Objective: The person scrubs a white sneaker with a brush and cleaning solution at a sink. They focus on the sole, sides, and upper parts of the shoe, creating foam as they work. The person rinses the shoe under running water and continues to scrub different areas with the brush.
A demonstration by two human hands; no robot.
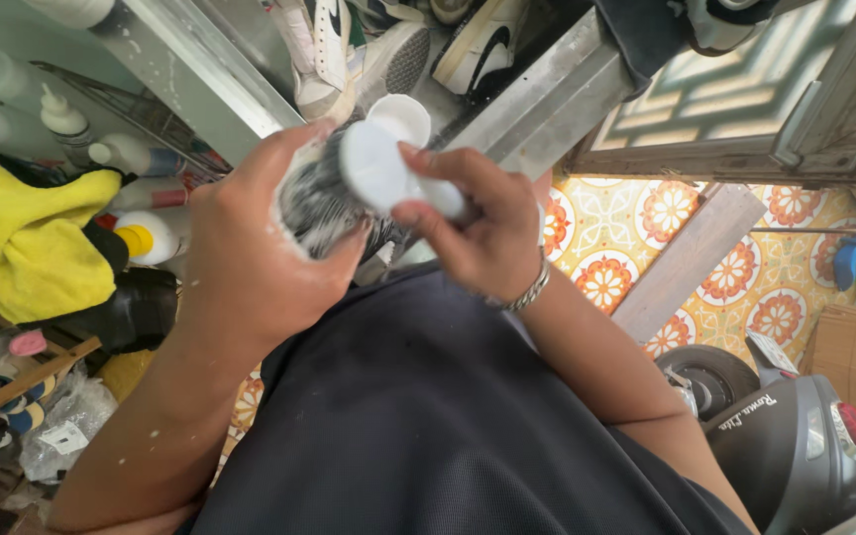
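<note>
A dark apron (418,416) fills the lower middle of the view, with both forearms rising out of it to meet just above its upper edge. To the right, a patterned tile floor (636,248) in orange and cream shows an open strip between the apron and a grey wooden plank (691,260) lying at a slant; a dark scooter body (795,446) with one small wheel crowds the lower right corner. To the left the room is tight: a yellow cloth (27,238) hangs over black things, and four white squeeze bottles (61,114) stand or lie on a shelf beside it, one with a yellow cap. Above, a metal rail (205,64) runs at a slant, and behind it sit at least three white sneakers (334,50) with dark marks. The left hand (250,248) is cupped and closed around a grey, foam-covered brush head (319,203), fingers wrapped over its left side. The right hand (478,223), with one silver bracelet at the wrist, pinches a white round tub (378,163), pressed against the bristles; its white lid (400,114) stands open just above. Both things sit in front of the chest, between the two hands.
</note>
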